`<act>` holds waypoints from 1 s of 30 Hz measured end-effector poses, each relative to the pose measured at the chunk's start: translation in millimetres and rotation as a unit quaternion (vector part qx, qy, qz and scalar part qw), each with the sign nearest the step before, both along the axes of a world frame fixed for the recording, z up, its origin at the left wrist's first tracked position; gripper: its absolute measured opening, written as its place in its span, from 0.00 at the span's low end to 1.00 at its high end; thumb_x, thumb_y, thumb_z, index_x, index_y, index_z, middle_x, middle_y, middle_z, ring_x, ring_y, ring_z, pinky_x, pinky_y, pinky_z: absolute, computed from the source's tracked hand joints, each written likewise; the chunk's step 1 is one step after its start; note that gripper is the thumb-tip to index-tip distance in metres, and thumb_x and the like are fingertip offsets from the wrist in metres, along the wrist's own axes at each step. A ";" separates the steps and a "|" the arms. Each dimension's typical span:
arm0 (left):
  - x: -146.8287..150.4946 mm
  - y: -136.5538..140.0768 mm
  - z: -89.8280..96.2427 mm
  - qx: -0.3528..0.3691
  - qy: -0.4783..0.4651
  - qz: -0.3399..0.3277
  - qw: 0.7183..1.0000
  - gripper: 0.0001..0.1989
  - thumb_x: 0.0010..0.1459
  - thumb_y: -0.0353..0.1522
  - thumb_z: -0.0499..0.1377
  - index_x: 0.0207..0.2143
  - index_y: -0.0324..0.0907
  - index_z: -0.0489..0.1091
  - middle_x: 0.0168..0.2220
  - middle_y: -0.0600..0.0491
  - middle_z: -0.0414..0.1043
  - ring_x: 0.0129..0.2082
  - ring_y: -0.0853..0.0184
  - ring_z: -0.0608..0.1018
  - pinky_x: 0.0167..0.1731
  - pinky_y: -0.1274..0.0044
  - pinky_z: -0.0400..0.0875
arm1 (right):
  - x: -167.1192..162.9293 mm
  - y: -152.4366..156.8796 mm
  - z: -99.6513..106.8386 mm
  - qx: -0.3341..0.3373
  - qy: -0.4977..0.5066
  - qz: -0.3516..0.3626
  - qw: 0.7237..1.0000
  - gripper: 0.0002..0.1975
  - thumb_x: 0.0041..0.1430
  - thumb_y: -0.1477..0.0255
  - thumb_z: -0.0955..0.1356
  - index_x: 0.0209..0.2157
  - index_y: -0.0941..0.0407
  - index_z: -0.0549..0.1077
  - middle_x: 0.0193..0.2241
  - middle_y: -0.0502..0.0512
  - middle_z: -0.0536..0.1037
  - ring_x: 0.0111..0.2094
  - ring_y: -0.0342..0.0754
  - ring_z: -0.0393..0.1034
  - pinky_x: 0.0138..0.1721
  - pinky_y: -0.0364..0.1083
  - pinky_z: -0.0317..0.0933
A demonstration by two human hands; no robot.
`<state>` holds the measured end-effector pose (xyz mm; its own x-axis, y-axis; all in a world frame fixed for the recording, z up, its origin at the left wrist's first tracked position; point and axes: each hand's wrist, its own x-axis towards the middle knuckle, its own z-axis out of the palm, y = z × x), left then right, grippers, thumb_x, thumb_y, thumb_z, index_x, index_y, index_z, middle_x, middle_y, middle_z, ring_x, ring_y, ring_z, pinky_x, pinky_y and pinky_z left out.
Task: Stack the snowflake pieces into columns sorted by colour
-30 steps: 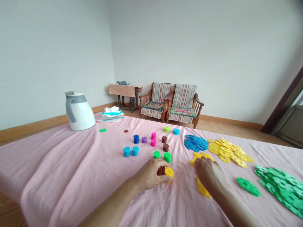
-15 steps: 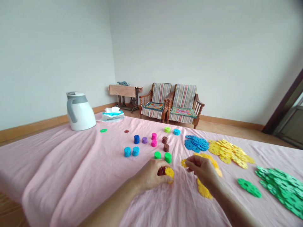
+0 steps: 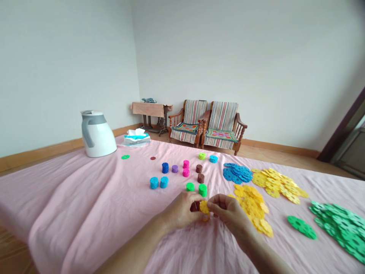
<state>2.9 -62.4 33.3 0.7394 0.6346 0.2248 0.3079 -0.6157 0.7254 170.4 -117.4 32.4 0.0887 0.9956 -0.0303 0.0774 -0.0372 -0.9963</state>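
Observation:
My left hand (image 3: 182, 211) is closed around a stack of yellow notched discs (image 3: 204, 217), held low over the cloth with its flat face toward the right. My right hand (image 3: 225, 209) pinches a single yellow disc (image 3: 204, 206) against the face of that stack. Just right of my right hand lies a loose pile of yellow discs (image 3: 251, 205). Beyond my fingers stand two short green stacks, the nearer being a green stack (image 3: 202, 190). Dark red shows in the gap inside my left hand, and I cannot make out what it is.
Small coloured stacks, such as a light blue stack (image 3: 154, 183) and a brown stack (image 3: 200, 178), stand on the pink cloth (image 3: 114, 213). Rightward lie blue discs (image 3: 237, 173), more yellow discs (image 3: 281, 184) and green discs (image 3: 342, 230). A white jug (image 3: 99, 137) and tissue pack (image 3: 137, 137) stand back left.
My right hand has moved left from beside the yellow pile, bringing a yellow disc against the stack in my left hand. My left hand has stayed nearly in place.

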 end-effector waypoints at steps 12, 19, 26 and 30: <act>-1.1 -1.2 4.3 -0.003 0.007 0.003 1.000 0.12 0.53 0.39 0.64 0.35 0.38 0.75 0.27 0.55 0.69 0.28 0.68 0.69 0.27 0.79 0.58 | 44.8 13.2 1.5 0.082 -0.170 -0.131 0.973 0.14 0.50 0.60 0.66 0.28 0.56 0.73 0.24 0.54 0.78 0.27 0.48 0.72 0.28 0.44 0.62; -0.8 -1.2 2.4 -0.012 -0.003 0.006 1.000 0.10 0.52 0.36 0.64 0.33 0.38 0.75 0.26 0.56 0.68 0.27 0.69 0.68 0.26 0.80 0.57 | 98.3 23.4 -15.8 0.083 -0.435 -0.202 0.873 0.13 0.53 0.67 0.62 0.31 0.57 0.76 0.29 0.57 0.79 0.29 0.51 0.72 0.33 0.47 0.62; -0.9 -1.9 3.9 -0.020 0.005 0.008 1.000 0.11 0.53 0.38 0.63 0.32 0.39 0.75 0.26 0.56 0.68 0.26 0.69 0.68 0.26 0.80 0.58 | 86.3 25.3 -27.9 0.057 -0.570 -0.092 0.814 0.15 0.55 0.71 0.63 0.40 0.56 0.78 0.38 0.60 0.78 0.43 0.56 0.69 0.44 0.49 0.58; -1.1 -1.3 2.1 -0.013 0.003 0.012 1.000 0.11 0.52 0.38 0.64 0.33 0.39 0.75 0.26 0.55 0.69 0.27 0.69 0.69 0.26 0.80 0.58 | 84.6 26.3 -25.3 0.047 -0.577 -0.082 0.811 0.12 0.55 0.72 0.63 0.37 0.57 0.77 0.37 0.58 0.76 0.41 0.53 0.68 0.43 0.47 0.58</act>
